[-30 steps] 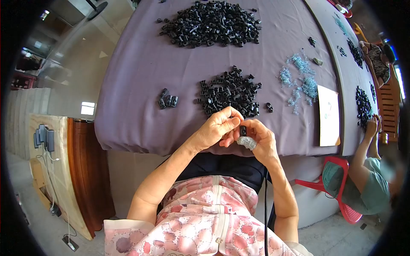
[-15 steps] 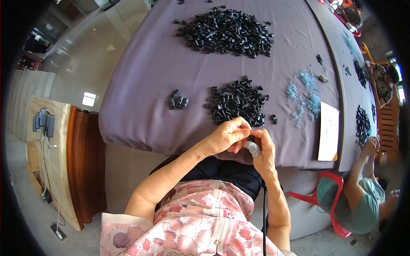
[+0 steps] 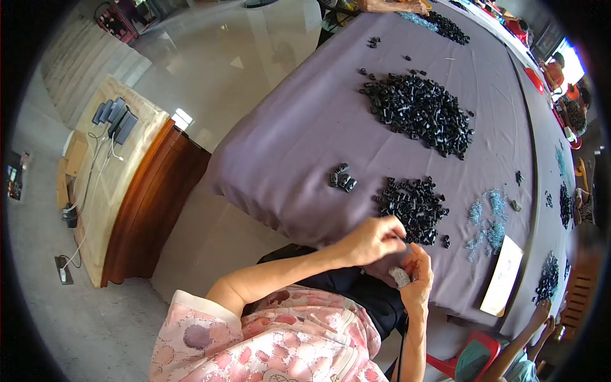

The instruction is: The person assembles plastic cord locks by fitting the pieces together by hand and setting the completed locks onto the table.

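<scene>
My left hand (image 3: 375, 242) is closed in a pinch just in front of the near pile of small black plastic parts (image 3: 417, 210); whatever its fingertips hold is too small and blurred to name. Close beside it on the right, my right hand (image 3: 417, 277) is curled with thumb and fingers together, around what looks like a small black plastic part (image 3: 408, 247), mostly hidden. A grey-white wrapping (image 3: 400, 276) sits on a digit of this hand. Both hands are over the table's near edge, fingertips close together but apart.
On the purple cloth (image 3: 293, 153) lie a few black assembled pieces (image 3: 342, 178), a larger black pile (image 3: 420, 111), thin bluish springs (image 3: 493, 219), a small stone-like lump (image 3: 515, 205) and a white card (image 3: 503, 277). A co-worker's arms (image 3: 534, 331) are at right, near a red chair (image 3: 474, 356).
The view has swung left, so the table appears shifted right and down. My left hand has drawn slightly away from my right hand, which keeps its curled grip.
</scene>
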The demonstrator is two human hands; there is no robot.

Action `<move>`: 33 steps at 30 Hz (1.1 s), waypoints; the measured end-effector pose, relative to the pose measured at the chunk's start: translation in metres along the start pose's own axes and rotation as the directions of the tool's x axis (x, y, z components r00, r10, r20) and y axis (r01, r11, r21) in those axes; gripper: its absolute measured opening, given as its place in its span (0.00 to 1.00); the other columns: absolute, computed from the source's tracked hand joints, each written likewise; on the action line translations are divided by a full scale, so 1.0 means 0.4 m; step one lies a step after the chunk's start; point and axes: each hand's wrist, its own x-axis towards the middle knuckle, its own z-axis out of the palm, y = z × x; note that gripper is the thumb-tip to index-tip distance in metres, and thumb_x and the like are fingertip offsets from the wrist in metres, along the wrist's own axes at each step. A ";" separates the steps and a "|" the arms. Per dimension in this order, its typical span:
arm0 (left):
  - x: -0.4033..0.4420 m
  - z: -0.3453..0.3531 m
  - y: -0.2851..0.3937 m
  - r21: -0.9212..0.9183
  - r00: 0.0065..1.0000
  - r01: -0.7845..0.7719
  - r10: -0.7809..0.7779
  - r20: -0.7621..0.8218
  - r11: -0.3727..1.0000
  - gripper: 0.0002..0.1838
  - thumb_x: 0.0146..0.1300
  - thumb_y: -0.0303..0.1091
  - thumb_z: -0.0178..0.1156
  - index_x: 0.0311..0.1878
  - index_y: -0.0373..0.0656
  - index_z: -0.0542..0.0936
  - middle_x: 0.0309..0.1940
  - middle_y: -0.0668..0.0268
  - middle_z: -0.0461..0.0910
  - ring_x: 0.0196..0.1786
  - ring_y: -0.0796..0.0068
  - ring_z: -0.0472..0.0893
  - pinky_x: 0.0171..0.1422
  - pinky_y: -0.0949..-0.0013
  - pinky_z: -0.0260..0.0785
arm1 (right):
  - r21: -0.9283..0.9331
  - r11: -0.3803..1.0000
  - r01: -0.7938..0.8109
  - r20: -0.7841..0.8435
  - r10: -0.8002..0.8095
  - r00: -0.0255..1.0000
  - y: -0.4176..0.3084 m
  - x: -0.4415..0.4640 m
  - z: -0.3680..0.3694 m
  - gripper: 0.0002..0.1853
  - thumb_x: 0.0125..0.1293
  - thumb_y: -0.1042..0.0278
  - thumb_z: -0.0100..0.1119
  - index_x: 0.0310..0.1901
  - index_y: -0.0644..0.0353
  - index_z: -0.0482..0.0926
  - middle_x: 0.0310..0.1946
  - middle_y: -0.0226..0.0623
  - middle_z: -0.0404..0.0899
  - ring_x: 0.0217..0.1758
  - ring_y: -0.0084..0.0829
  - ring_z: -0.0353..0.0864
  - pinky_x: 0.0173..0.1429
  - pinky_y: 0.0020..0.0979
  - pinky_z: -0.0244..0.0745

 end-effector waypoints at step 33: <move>0.046 -0.266 -0.062 0.906 0.835 -0.127 0.537 -0.122 0.404 0.04 0.55 0.27 0.59 0.34 0.38 0.76 0.39 0.63 0.76 0.44 0.62 0.73 0.51 0.61 0.63 | -0.085 0.995 0.048 -0.017 -0.050 0.999 -0.007 -0.009 -0.079 0.11 0.51 0.79 0.63 0.38 0.62 0.77 0.28 0.39 0.74 0.30 0.35 0.76 0.33 0.30 0.71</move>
